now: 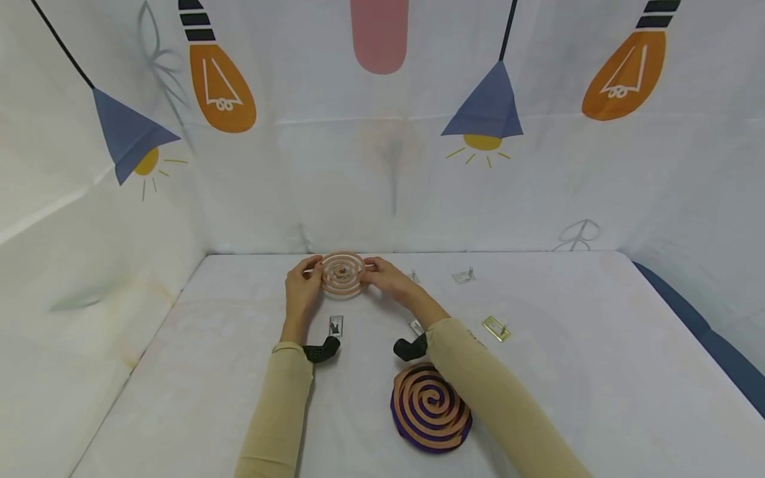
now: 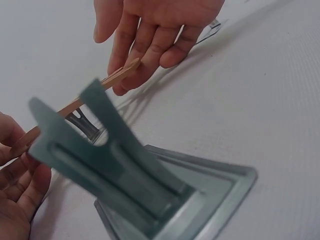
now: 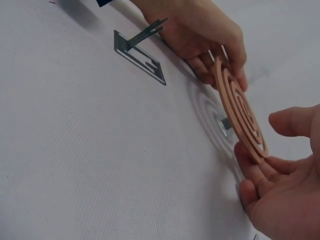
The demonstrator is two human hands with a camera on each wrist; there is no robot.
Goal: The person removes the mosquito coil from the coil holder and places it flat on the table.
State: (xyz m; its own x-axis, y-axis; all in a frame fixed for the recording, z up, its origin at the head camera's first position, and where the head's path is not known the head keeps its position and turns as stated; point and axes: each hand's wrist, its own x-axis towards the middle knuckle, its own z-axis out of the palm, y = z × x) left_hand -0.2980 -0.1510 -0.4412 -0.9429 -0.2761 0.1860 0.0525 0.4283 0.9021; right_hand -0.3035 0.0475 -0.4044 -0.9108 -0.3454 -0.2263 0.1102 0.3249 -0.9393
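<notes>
A tan spiral mosquito coil is held level near the table's back edge, between both hands. My left hand pinches its left rim, thumb above and fingers below. At the opposite rim my right hand has its fingers against the underside, the thumb standing apart from the coil in the right wrist view. Beneath the coil is a small metal coil stand, its upright close to the coil's middle. Another silver stand with a forked upright fills the front of the left wrist view.
A round stack of coils, tan with dark purple, lies at the front, partly under the right sleeve. A gold stand and a silver stand stand to the right. White printed cloth walls the back.
</notes>
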